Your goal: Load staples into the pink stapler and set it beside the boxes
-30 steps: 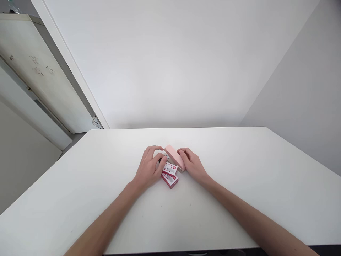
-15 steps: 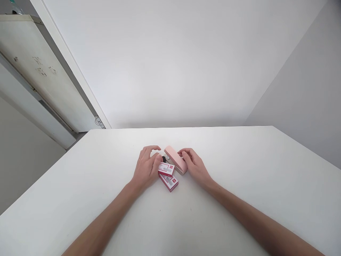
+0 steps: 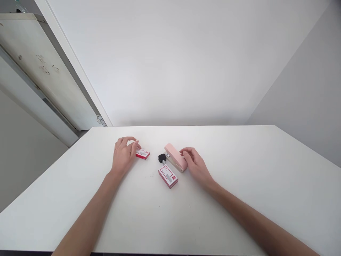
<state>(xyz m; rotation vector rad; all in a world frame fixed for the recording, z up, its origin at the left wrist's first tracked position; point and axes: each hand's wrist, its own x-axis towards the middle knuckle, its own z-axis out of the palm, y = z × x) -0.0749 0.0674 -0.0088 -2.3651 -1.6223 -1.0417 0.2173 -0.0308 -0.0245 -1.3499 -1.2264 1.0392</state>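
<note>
My left hand (image 3: 123, 155) is out to the left on the white table (image 3: 239, 185), its fingertips pinching one end of a small red and white box (image 3: 142, 153). My right hand (image 3: 194, 164) rests against the near end of a pink stapler (image 3: 174, 157), fingers curled on its side. The stapler's top is tilted up, and a black part (image 3: 161, 157) shows at its left. A second red and white box (image 3: 168, 176) lies alone on the table just in front of the stapler.
The table's far edge meets a plain white wall. A white door and its frame (image 3: 53, 71) stand at the back left.
My left hand has carried one small box away from the stapler to the left, leaving the other box where it lay. My right hand stays on the stapler.
</note>
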